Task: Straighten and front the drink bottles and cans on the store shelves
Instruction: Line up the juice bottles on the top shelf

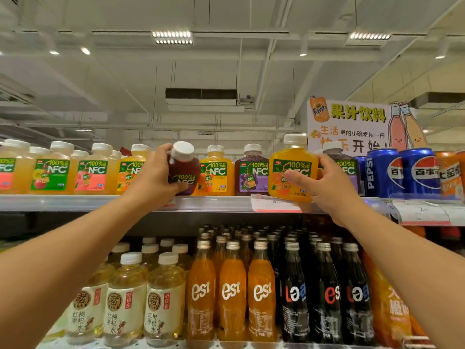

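I have both arms up at the top shelf (75,201), working the row of NFC juice bottles. My left hand (153,176) is wrapped around a dark red juice bottle (183,172), fingers curled behind it and thumb toward the front; the bottle is tipped, its white cap leaning right and toward me, so it sits at the shelf's near edge at an angle, not upright. My right hand (324,183) grips an orange juice bottle (289,172) from its right side, thumb pressed across the label and fingers curled behind. That bottle is forward of its neighbours, its base over the price strip (274,204), which I judge means it is being brought to the front edge. To its left, the standing orange bottle (216,170) and purple one (252,170) already face out. Pepsi cans (400,172) stand further right. On the lower shelf the est bottles (231,290) look mostly fronted, though the dark ones show labels turned unevenly.
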Motion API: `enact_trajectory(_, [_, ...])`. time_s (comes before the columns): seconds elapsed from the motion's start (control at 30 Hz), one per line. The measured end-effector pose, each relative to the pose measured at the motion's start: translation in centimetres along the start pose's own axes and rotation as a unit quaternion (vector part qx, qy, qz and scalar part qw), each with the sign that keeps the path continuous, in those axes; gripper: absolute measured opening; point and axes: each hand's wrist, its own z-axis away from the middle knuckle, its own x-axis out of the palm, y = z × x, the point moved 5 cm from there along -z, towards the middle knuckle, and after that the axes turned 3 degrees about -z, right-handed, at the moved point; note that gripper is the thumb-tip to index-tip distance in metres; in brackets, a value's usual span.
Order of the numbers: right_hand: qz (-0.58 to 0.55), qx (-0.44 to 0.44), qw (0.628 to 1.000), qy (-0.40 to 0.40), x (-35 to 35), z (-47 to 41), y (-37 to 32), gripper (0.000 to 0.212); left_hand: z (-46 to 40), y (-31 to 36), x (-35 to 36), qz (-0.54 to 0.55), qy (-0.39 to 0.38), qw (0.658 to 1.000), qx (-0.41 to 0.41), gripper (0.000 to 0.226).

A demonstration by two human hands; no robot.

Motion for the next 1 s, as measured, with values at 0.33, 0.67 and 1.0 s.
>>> enact_trajectory(0.33, [0.006,-0.009,1.0,-0.013,-0.2,0.8,-0.1,0.073,3.4,1.6,-3.3,0.145,0.127,0.981,-0.014,0.069])
enact_trajectory(0.67, [-0.101,0.043,0.994,-0.029,-0.7,2.3,-1.7,0.055,7.9,-2.4,-8.4,0.211,0.094,0.968,-0.093,0.058])
enact_trajectory(1.0, [-0.078,-0.003,0.996,-0.043,9.2,2.3,-9.0,0.058,5.8,-8.1,-9.5,0.35,-0.019,0.93,-0.112,0.06])
